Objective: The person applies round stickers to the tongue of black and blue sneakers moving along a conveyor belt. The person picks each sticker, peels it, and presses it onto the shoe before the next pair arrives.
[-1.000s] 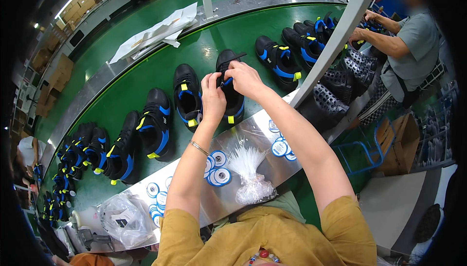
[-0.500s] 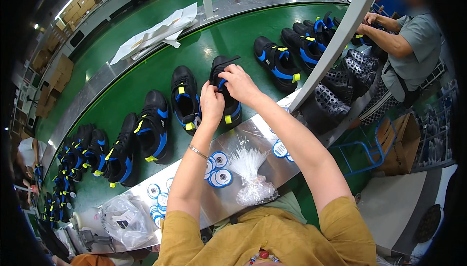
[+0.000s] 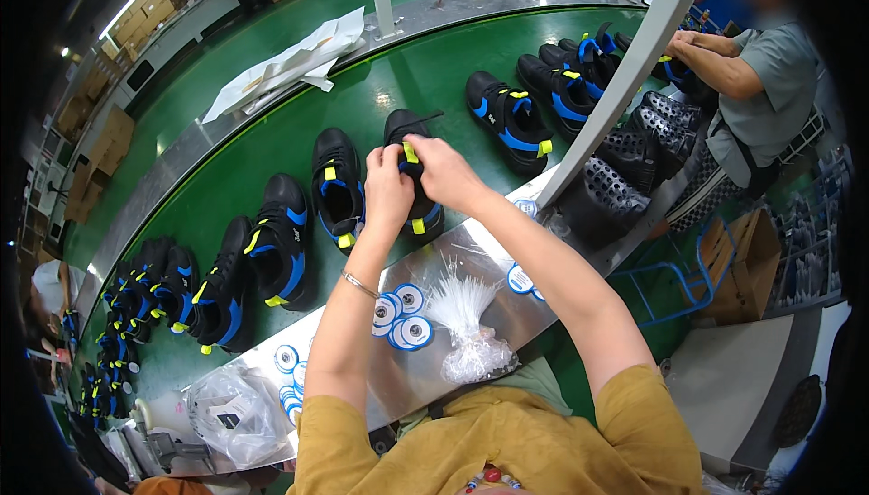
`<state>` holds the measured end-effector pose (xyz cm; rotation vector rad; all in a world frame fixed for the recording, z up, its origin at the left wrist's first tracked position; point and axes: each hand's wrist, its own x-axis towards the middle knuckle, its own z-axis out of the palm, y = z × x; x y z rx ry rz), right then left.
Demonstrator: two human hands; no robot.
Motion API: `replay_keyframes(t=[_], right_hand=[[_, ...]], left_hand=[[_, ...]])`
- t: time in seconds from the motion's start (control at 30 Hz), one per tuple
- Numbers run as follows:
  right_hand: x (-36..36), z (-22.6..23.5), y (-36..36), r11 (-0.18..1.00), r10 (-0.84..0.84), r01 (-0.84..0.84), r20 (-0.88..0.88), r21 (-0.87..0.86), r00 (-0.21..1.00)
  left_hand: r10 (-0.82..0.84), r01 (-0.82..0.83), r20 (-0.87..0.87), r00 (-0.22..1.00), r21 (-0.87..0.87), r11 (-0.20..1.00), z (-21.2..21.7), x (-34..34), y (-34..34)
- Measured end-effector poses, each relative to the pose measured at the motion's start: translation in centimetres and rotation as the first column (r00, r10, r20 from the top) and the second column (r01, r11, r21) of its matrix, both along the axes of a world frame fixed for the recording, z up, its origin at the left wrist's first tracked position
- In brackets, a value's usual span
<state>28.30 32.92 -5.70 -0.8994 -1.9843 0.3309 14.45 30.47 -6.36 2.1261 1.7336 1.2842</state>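
Observation:
Both my hands are at one black and blue sports shoe (image 3: pixel 424 222) standing on the green belt, its toe pointing away from me. My right hand (image 3: pixel 445 174) is closed on the shoe's tongue, where a yellow tab (image 3: pixel 410 152) shows by the fingertips. The fingers of my left hand (image 3: pixel 387 189) curl at the left side of the shoe's opening; my hands hide most of its inside. A thin black strip (image 3: pixel 424 121) sticks out to the right above the tongue. Close to my left hand stands a matching shoe (image 3: pixel 337 192), untouched.
Several more shoes (image 3: pixel 279 242) line the belt (image 3: pixel 226 156) on both sides. On the metal ledge (image 3: pixel 398 386) lie round blue-rimmed tags (image 3: pixel 414 330), a bunch of clear plastic fasteners (image 3: pixel 466 314) and a plastic bag (image 3: pixel 237 414). A pale post (image 3: pixel 625 88) rises at right, near a co-worker (image 3: pixel 760 88).
My right hand has shifted slightly down and left, from the strip to the tongue's yellow tab, now exposed. The nearby shoes sit slightly further left in view.

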Motion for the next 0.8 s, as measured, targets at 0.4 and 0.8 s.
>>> replay_keyframes(t=[0.4, 0.8], right_hand=[[3.1, 2.7, 0.0, 0.662, -0.394, -0.214, -0.577, -0.718, 0.715], [3.0, 2.3, -2.5, 0.568, -0.158, -0.488, -0.669, -0.663, 0.726]], left_hand=[[0.114, -0.098, -0.132, 0.985, 0.122, 0.988, -0.1, 0.0, -2.2], [0.096, -0.100, 0.029, 0.995, 0.261, 0.960, -0.4, -2.5, -5.3]])
